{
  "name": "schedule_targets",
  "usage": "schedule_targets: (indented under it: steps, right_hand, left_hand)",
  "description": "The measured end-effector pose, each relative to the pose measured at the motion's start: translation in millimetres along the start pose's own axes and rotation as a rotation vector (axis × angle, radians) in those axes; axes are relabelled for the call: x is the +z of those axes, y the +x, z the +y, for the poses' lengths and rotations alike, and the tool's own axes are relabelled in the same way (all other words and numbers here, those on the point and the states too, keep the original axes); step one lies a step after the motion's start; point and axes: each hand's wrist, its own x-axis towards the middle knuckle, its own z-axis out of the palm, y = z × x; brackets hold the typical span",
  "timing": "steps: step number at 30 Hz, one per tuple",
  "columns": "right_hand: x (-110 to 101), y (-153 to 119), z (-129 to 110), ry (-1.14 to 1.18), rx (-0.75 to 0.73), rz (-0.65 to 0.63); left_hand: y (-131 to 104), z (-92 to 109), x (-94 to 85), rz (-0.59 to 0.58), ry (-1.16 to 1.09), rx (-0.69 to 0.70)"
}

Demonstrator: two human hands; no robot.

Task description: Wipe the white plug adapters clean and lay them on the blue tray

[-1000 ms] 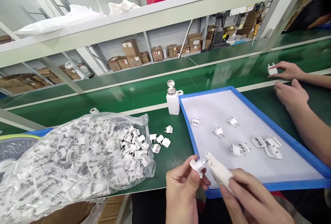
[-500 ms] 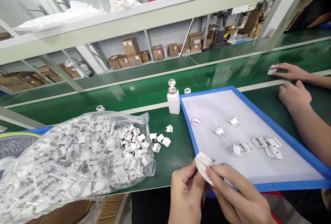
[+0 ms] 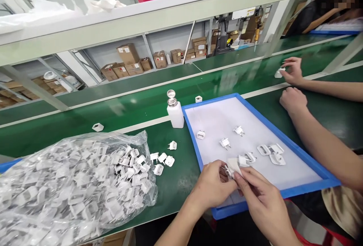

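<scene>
Over the near edge of the blue-rimmed tray (image 3: pixel 304 189), my left hand (image 3: pixel 212 185) is closed on a small white plug adapter (image 3: pixel 226 169), mostly hidden by the fingers. A folded white cloth (image 3: pixel 233 165) is pinched in my right hand (image 3: pixel 262 200) and pressed against that adapter. Several more white plug adapters lie scattered on the tray's white surface, among them one with its pins showing (image 3: pixel 225 143) and a group at the right (image 3: pixel 277 158).
A clear plastic bag (image 3: pixel 70 178) full of white adapters spreads across the left. Loose adapters (image 3: pixel 159 169) lie beside it. A white pump bottle (image 3: pixel 176 115) stands at the tray's far left corner. Another person's hand (image 3: pixel 293 72) holds a white piece over the green conveyor belt (image 3: pixel 136 104).
My hands have turned the adapter and cloth, and the left hand now reaches further over the tray. The view has swung right. The other person's hand has shifted on its white piece.
</scene>
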Motion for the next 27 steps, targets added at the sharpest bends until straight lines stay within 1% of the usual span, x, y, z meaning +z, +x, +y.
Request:
schedule_targets:
  steps: [3,6,8,12,16,20,22,24,27]
  right_hand:
    - [-5,7,-1,0.004,-0.03,-0.052]
    - [-13,11,0,0.002,-0.093,-0.067]
    - [-18,13,1,-0.029,-0.207,-0.056]
    - [-23,13,1,-0.195,-0.47,-0.032]
    - [-24,6,5,-0.246,-0.592,-0.019]
    - [-27,-2,9,-0.268,-0.642,0.037]
    - [-31,-4,9,-0.28,-0.676,0.04]
    - [-33,-5,7,-0.286,-0.698,0.025]
    - [-34,-5,5,-0.285,-0.66,0.007]
  left_hand:
    - [5,-5,1.0,-0.022,-0.022,0.033]
    - [2,-4,-0.7,-0.028,-0.033,0.059]
    - [-2,0,-2.8,-0.021,-0.034,0.07]
    - [-10,11,-6.3,0.003,-0.03,0.095]
    - [-15,16,-5.0,0.02,-0.081,0.098]
    - [-19,16,1.0,0.005,-0.206,0.087]
    - [-22,17,3.6,0.0,-0.256,0.087]
    - [-27,19,4.4,0.01,-0.222,0.095]
    - [-33,25,2.1,0.041,-0.045,0.108]
